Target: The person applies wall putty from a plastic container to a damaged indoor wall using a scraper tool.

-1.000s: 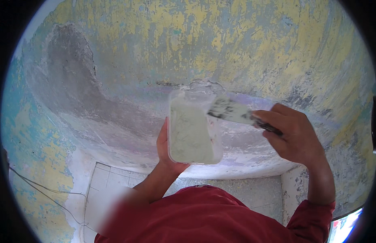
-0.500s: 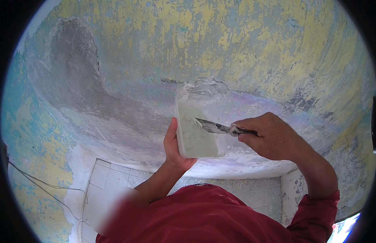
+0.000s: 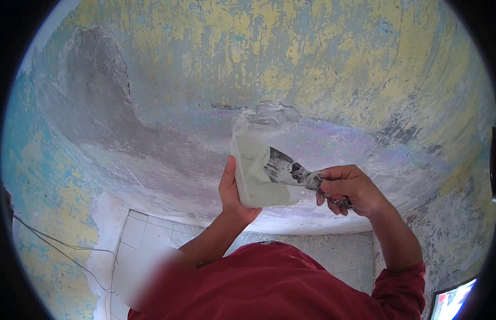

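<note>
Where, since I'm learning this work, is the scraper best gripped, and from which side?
Probably by its narrow handle, from the right, where the right hand holds it: the handle points lower right, away from the tub, while the wide, smeared blade reaches over the paste.

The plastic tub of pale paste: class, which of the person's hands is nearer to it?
Left. The left hand holds the plastic tub, touching its left side; the right hand is apart from it, to its right, gripping the scraper.

Deep red shirt, lightly creased; right sleeve matching.
</note>
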A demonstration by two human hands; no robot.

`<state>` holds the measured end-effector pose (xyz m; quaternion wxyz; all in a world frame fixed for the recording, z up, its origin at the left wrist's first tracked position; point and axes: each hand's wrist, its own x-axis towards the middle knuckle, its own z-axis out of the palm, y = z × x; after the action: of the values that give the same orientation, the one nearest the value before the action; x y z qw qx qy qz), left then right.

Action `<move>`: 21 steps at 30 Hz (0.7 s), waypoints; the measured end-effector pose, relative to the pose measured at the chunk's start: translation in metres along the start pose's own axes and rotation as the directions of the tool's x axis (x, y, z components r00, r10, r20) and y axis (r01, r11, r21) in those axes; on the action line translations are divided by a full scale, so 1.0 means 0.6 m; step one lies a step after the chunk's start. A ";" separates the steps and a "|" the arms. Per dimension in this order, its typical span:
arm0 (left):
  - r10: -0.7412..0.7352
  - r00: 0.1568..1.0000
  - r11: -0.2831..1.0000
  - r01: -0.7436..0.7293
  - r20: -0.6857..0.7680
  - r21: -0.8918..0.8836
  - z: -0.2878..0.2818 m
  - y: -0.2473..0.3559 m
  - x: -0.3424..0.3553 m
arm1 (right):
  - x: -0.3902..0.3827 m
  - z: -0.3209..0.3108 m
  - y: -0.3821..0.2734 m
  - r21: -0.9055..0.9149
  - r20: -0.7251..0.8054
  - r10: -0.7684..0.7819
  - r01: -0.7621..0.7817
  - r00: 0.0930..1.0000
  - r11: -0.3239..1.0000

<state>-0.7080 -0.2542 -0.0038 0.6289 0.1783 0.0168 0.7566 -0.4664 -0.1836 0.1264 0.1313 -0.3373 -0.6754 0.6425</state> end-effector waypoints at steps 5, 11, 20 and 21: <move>-0.013 0.999 1.000 0.014 0.033 -0.011 -0.001 0.000 0.001 | -0.001 -0.008 0.030 0.237 0.029 -0.027 0.019 0.999 0.971; -0.035 0.996 0.995 0.042 0.076 -0.095 0.003 0.002 0.001 | 0.007 -0.010 0.060 0.474 0.032 -0.061 0.038 0.998 0.880; 0.008 0.997 0.997 -0.002 0.076 -0.074 -0.008 0.011 -0.004 | 0.026 -0.011 -0.006 -0.262 -0.255 -0.457 0.394 0.852 0.881; 0.005 0.997 0.997 0.001 0.077 -0.076 -0.010 0.012 -0.007 | 0.038 -0.012 -0.006 -0.548 -0.207 -0.670 0.483 0.713 0.683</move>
<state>-0.7162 -0.2585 -0.0084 0.6347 0.1834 -0.0365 0.7498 -0.4799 -0.1635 0.1249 0.3803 -0.2438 -0.8375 0.3074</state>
